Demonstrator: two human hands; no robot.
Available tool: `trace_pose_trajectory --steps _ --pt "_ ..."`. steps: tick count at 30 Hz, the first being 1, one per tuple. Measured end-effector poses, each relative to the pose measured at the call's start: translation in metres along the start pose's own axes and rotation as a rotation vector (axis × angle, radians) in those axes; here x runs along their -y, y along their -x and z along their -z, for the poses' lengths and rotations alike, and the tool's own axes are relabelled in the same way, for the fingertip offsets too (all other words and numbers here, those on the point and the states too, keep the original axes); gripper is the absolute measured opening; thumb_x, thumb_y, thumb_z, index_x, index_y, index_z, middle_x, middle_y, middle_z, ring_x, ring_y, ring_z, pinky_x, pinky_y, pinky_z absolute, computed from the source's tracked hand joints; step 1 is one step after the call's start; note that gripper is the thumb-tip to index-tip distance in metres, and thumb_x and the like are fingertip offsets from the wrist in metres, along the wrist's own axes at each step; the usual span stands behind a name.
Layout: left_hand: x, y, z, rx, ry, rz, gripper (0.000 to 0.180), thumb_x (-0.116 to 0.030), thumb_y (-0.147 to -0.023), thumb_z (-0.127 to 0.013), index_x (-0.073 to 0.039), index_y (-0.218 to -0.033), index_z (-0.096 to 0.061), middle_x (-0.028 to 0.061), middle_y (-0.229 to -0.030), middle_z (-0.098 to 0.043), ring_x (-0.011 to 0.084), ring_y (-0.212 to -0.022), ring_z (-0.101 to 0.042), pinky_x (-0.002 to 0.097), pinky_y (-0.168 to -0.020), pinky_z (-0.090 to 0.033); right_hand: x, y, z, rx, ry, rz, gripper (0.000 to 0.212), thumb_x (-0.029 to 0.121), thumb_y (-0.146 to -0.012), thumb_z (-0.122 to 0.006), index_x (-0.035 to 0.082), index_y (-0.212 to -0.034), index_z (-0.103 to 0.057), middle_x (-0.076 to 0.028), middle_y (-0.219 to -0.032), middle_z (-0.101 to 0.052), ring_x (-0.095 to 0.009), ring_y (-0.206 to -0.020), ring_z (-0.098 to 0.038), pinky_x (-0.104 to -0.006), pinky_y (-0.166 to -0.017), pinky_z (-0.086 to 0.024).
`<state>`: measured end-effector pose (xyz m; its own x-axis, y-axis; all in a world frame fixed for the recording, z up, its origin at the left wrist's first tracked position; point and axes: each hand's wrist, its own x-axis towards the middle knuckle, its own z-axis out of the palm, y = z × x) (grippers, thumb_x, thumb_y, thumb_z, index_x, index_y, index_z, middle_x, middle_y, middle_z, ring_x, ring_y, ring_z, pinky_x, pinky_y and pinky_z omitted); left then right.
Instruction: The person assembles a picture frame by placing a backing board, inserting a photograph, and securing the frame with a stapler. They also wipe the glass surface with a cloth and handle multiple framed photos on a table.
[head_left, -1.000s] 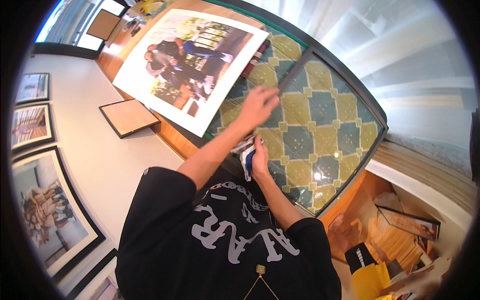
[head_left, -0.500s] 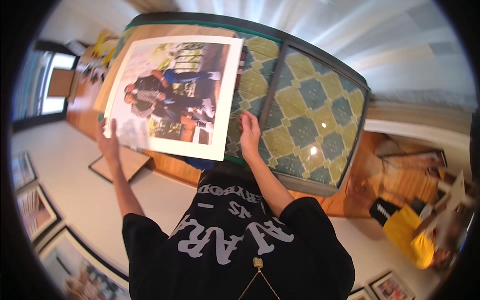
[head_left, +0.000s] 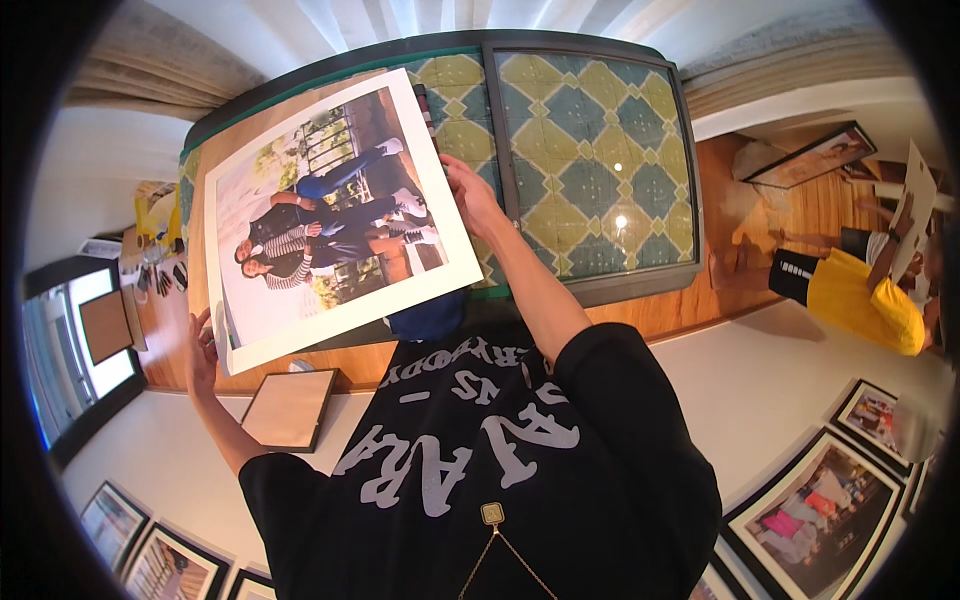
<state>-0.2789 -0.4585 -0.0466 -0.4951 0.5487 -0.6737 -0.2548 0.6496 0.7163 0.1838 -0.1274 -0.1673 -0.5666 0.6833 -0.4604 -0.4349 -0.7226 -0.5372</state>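
Note:
A large photo print (head_left: 330, 205) with a white border is tilted over the table, its picture lying sideways to me. My left hand (head_left: 203, 355) grips it at the near left corner, fingers closed around the edge. At the right edge, my right hand (head_left: 472, 195) holds the border, its fingertips partly hidden behind the sheet. Under the print lies a brown board (head_left: 197, 250), mostly covered. To the right, a dark frame (head_left: 600, 290) with a glossy pane rests on the green and teal patterned cloth (head_left: 455, 120).
A backless-looking brown panel (head_left: 290, 408) with a dark edge lies on the floor near my left arm. Framed pictures (head_left: 815, 510) stand along the wall below on both sides. At the right, a person in a yellow shirt (head_left: 865, 300) holds a pale sheet (head_left: 915, 205).
My right hand, apart from the print with its fingers loose before, now holds its right edge. The print has turned anticlockwise in view. My whole view has swung too.

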Motion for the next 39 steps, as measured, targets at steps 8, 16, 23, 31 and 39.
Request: trace_pose_trajectory --steps 8,16,23,31,39 --pt "0.04 -0.093 0.014 0.103 0.323 -0.08 0.044 -0.045 -0.098 -0.047 -0.005 -0.112 -0.06 0.0117 -0.102 -0.066 0.0223 -0.086 -0.064 0.0357 -0.078 -0.053 0.032 0.002 -0.021 -0.093 0.599 -0.081 0.068 0.061 -0.098 -0.025 0.009 -0.133 -0.049 -0.007 -0.092 -0.062 -0.014 -0.067 -0.058 -0.0295 -0.058 -0.049" --pt "0.035 -0.127 0.058 0.243 0.382 -0.358 0.053 -0.041 -0.101 -0.044 -0.004 -0.139 -0.043 0.0075 -0.134 -0.053 0.0207 -0.119 -0.051 0.0329 -0.104 -0.038 0.061 0.048 -0.047 0.028 0.631 0.332 0.072 0.058 -0.099 -0.031 0.001 -0.141 -0.038 -0.01 -0.128 -0.052 -0.018 -0.108 -0.05 -0.0322 -0.093 -0.043" --pt "-0.049 -0.105 0.021 0.343 0.377 -0.404 0.059 -0.047 -0.101 -0.039 -0.002 -0.14 -0.041 0.0073 -0.134 -0.053 0.0182 -0.119 -0.051 0.0314 -0.103 -0.039 0.015 0.034 0.0 -0.172 0.616 0.363 0.067 0.058 -0.099 -0.03 0.002 -0.135 -0.043 -0.008 -0.112 -0.055 -0.016 -0.095 -0.053 -0.0319 -0.085 -0.046" --pt "-0.179 0.008 -0.06 0.041 -0.413 -0.98 0.055 -0.041 -0.103 -0.037 0.002 -0.136 -0.045 0.0101 -0.132 -0.052 0.016 -0.121 -0.047 0.0288 -0.104 -0.034 -0.062 0.015 0.032 -0.16 0.419 0.333 0.075 0.073 -0.09 -0.031 0.006 -0.111 -0.057 0.001 -0.081 -0.05 -0.01 -0.069 -0.049 -0.0264 -0.06 -0.038" --pt "-0.225 0.09 -0.14 0.219 -0.584 -1.014 0.044 -0.034 -0.102 -0.043 -0.002 -0.128 -0.055 0.0067 -0.113 -0.062 0.0104 -0.103 -0.056 0.0232 -0.09 -0.043 -0.091 -0.012 -0.009 -0.09 0.166 0.241 0.093 0.083 -0.082 -0.025 0.01 -0.138 -0.041 -0.005 -0.094 -0.049 -0.014 -0.079 -0.057 -0.0296 -0.065 -0.045"
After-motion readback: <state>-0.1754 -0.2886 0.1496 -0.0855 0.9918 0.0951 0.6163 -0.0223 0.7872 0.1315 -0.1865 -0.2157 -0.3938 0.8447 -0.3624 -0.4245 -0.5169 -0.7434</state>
